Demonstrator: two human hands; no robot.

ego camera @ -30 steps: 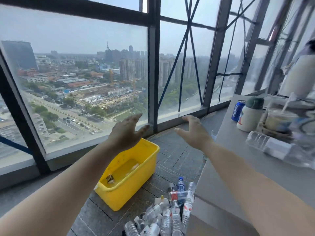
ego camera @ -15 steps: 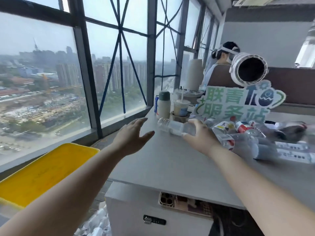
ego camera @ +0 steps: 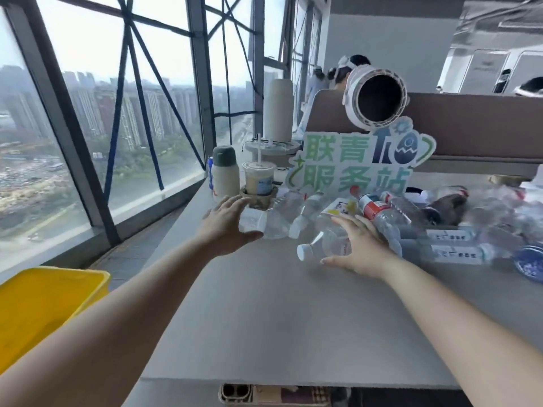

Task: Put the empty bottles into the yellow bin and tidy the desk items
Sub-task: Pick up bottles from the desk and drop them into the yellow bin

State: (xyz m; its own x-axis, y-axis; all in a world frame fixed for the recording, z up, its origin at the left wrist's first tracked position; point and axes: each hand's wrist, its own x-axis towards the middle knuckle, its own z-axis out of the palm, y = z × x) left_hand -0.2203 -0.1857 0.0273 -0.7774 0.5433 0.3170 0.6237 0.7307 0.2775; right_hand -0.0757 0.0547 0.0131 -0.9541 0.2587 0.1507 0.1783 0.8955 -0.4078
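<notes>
The yellow bin (ego camera: 50,301) sat cut off at the lower left, beside the tabletop (ego camera: 279,318). The left hand (ego camera: 226,227) spread wide against a lying clear bottle (ego camera: 276,221); the right hand (ego camera: 358,245) lay spread over a white-capped bottle (ego camera: 330,243), the bottle heap (ego camera: 458,239) beyond blurred

The desk (ego camera: 264,304) top is a smooth, matt, pale grey board. The bottles (ego camera: 282,218) lying on it are thin clear plastic, glossy and partly crumpled, with printed wraps (paper or film, too blurred to tell). The bin (ego camera: 53,295) is smooth yellow plastic with a faint sheen. The flask (ego camera: 225,177) has a matt cream body and a dull green lid. The cup (ego camera: 259,177) is cloudy, see-through plastic and sits in a rough brown pulp holder (ego camera: 258,198). The can (ego camera: 210,174) looks like glossy blue metal. The sign (ego camera: 352,165) is flat printed board. The window frame (ego camera: 199,83) is dark, matt metal.
</notes>
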